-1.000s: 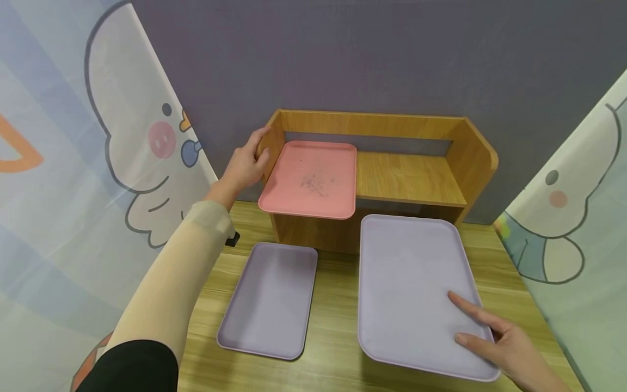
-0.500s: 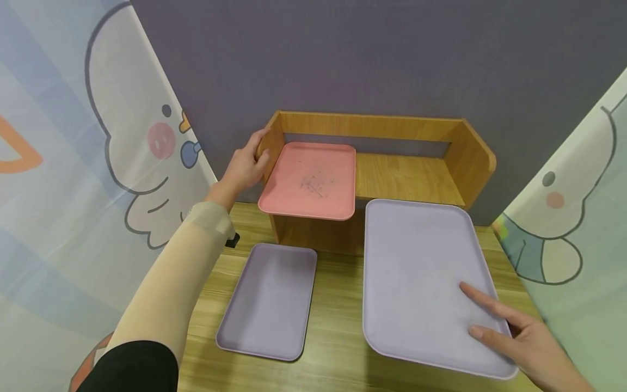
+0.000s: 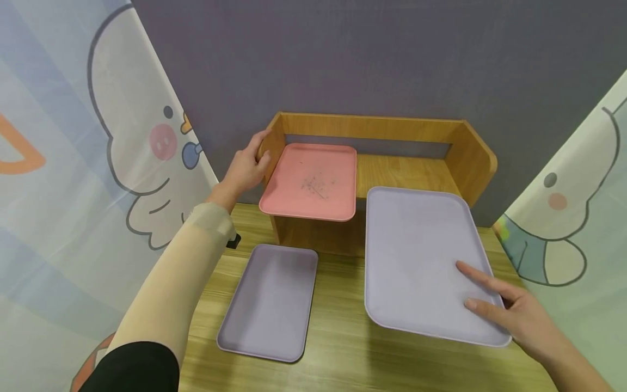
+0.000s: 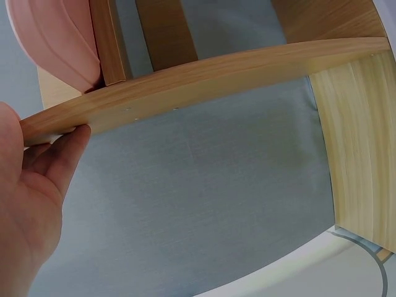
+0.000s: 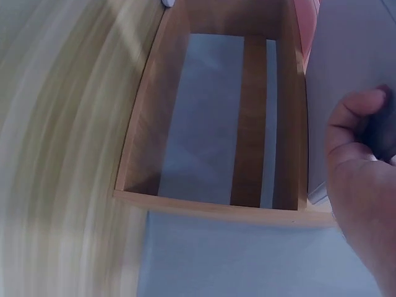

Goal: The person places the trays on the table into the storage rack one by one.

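Observation:
In the head view, a pink tray [image 3: 318,163] with a dark twig-like print lies on the left half of the upper board of a wooden desktop shelf [image 3: 411,126]. My left hand [image 3: 245,170] grips the shelf's left side panel, fingers and thumb on either side of its edge. At the right, my right hand [image 3: 524,318] holds a large lavender tray [image 3: 416,256] by its right edge, thumb on top. That tray's far edge overlaps the front of the upper board. From the right wrist, the tray [image 5: 346,43] appears beside the upper board, and my curled fingers [image 5: 352,108] show.
A smaller lavender tray [image 3: 269,302] lies on the wood-grain table [image 3: 338,337], left of the middle. Behind the shelf rises a grey panel [image 3: 372,60]. Cartoon-printed curtains [image 3: 142,147] hang on both sides. The shelf's lower compartment [image 5: 210,117] opens toward the front.
My right hand has moved the large lavender tray forward and slightly right, so its far edge now covers the front of the shelf's upper board. My left hand stays on the side panel.

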The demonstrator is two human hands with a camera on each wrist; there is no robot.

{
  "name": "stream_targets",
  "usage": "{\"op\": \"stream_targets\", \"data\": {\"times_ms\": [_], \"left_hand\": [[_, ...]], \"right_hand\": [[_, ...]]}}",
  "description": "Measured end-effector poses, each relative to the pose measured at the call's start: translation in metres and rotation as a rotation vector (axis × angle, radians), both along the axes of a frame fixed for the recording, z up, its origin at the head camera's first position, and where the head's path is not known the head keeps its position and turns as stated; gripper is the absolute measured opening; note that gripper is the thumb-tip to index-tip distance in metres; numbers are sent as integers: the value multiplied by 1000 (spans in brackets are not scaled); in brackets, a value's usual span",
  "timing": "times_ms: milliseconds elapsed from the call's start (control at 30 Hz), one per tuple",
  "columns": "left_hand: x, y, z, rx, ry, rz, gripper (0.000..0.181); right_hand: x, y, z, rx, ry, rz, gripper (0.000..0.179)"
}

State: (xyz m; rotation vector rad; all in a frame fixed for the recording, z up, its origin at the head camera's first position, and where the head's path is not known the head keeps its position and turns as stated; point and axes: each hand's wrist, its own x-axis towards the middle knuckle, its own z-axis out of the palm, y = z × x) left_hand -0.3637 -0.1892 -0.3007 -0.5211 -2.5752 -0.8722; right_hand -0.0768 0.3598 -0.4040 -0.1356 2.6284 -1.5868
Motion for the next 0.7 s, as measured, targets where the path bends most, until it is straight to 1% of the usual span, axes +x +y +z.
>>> {"op": "stream_targets", "data": {"times_ms": [33, 200, 300, 433, 600, 700], "left_hand": [[0, 0, 0, 2, 1, -3, 59], [1, -1, 0, 6, 3, -10, 59], [2, -2, 0, 7, -2, -6, 59], [3, -2, -1, 6, -9, -5, 59], [3, 0, 0, 7, -2, -5, 58], [2, 0, 0, 7, 4, -8, 58]], "right_hand": [[-4, 1, 1, -26, -4, 4, 65], [-28, 3, 12, -72, -57, -8, 61], [-43, 0, 22, -68, -78, -11, 59], [-63, 1, 29, -116, -85, 16, 57], [-89, 8, 35, -214, -92, 62, 56], [-104, 10, 41, -244, -113, 64, 54]]}}
